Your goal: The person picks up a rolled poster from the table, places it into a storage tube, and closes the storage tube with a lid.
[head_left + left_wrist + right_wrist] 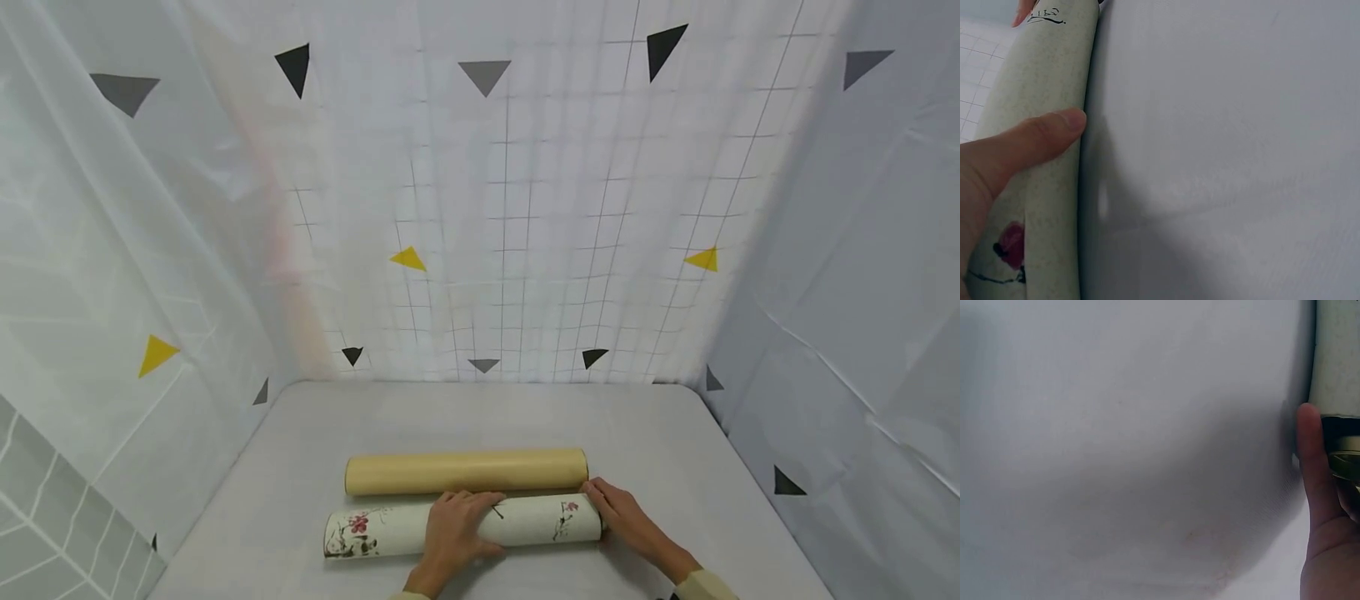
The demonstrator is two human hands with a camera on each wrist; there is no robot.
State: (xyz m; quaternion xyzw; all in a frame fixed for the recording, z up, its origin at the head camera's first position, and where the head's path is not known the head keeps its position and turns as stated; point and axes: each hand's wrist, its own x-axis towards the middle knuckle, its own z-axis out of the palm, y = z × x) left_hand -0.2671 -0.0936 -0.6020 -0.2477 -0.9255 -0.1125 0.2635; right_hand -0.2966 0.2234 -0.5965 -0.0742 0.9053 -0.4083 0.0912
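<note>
A whitish roll (525, 522) printed with red blossoms and dark ink marks lies crosswise on the table. My left hand (455, 533) grips it near the middle, thumb on the near side and fingers over the far side. In the left wrist view, the thumb (1041, 139) crosses the printed surface (1054, 69) beside a lengthwise seam. At the right end of that roll, my right hand (628, 522) holds the edge. The right wrist view has the thumb (1312, 450) along the near side of the dark, partly hidden end opening (1338, 428).
A plain tan roll (465, 472) lies just behind the printed one, nearly parallel to it. Both rest on a white-covered table (480, 417). White sheeting (555, 208) with grid lines and black, grey and yellow triangles stands behind and at both sides.
</note>
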